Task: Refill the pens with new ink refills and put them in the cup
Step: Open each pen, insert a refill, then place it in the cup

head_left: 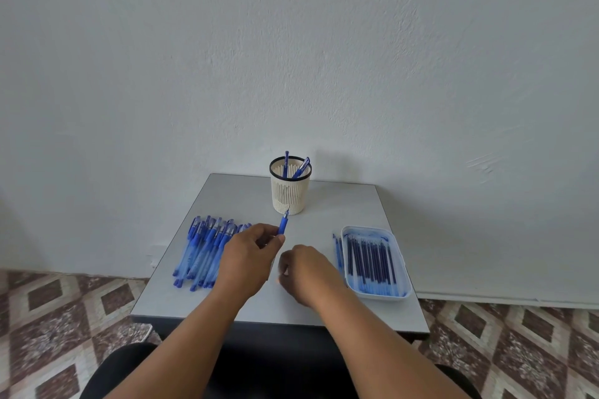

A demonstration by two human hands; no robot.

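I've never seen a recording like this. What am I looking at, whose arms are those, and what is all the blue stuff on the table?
No machine here: a person wears a camera on the head, so this single picture looks down at their own arms. The left hand pinches a blue pen, tip pointing up. The right hand is curled beside it; what it holds, if anything, is hidden. On the grey table lie a pile of blue pens, a white tray of dark ink refills, and a cream slotted cup holding a few pens.
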